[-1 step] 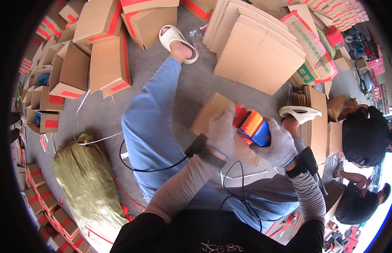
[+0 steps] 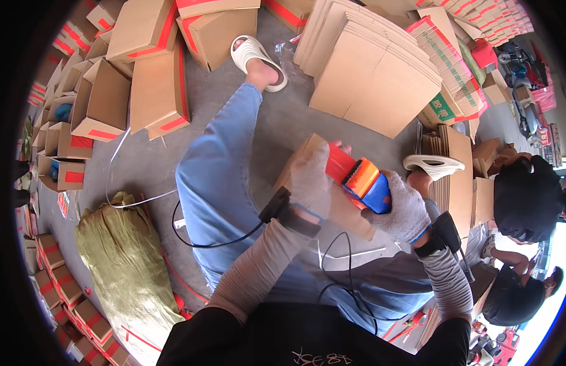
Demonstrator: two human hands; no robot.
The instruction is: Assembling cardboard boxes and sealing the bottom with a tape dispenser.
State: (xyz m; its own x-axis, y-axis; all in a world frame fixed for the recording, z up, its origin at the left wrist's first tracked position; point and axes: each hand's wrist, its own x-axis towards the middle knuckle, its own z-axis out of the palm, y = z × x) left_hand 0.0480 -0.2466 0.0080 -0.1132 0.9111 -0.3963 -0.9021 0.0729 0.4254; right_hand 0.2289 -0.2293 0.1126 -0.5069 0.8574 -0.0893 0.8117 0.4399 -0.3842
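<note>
Right fingers (image 2: 392, 185) grip tape dispenser (image 2: 367, 185) | left fingers (image 2: 317, 157) on carton (image 2: 351, 216), grip unclear | open box (image 2: 73, 168) holds blue item (image 2: 53, 171)

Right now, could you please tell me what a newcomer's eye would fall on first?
Probably the orange-and-blue tape dispenser in the gloved right hand, near the picture's middle. Then perhaps the stack of flattened cardboard at the top and the olive sack at lower left.
</note>
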